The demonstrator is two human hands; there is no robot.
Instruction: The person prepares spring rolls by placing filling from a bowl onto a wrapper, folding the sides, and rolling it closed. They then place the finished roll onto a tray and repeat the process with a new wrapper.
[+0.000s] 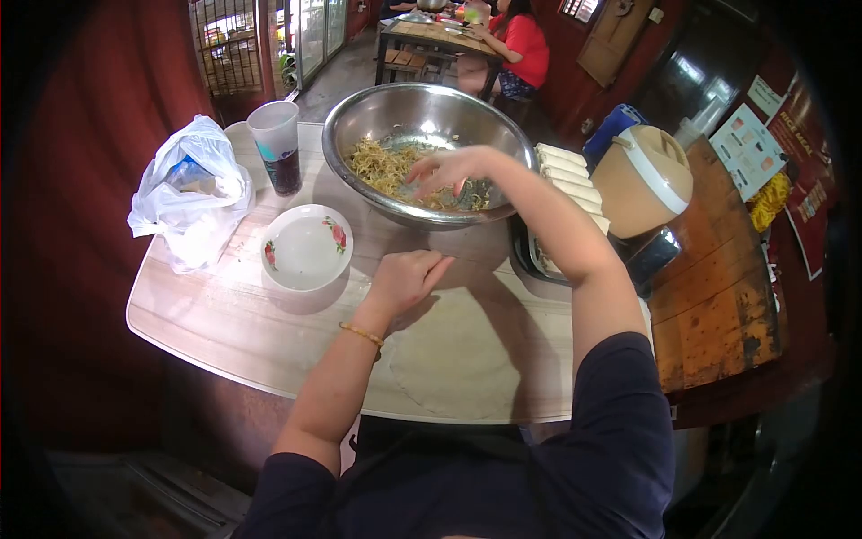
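Observation:
A large steel bowl (pixel 346 166) holds a shredded filling (pixel 382 168). My right hand (pixel 446 171) reaches over the filling inside it, fingers spread and curved downward, with nothing visible held. My left hand (pixel 406 280) rests on the table just in front of the bowl, its fingers folded under and the thumb pointing right; whether anything is beneath them is hidden. A thin round wrapper (pixel 458 359) lies flat on the table between my forearms. Pale rolls (pixel 570 180) are stacked in a row right of the bowl, partly behind my right forearm.
A flowered white bowl (pixel 308 247), a plastic cup of dark drink (pixel 278 148) and a white plastic bag (pixel 193 198) stand on the left. A beige jug (pixel 642 180) is at the right. A person in red (pixel 525 49) sits at a table behind.

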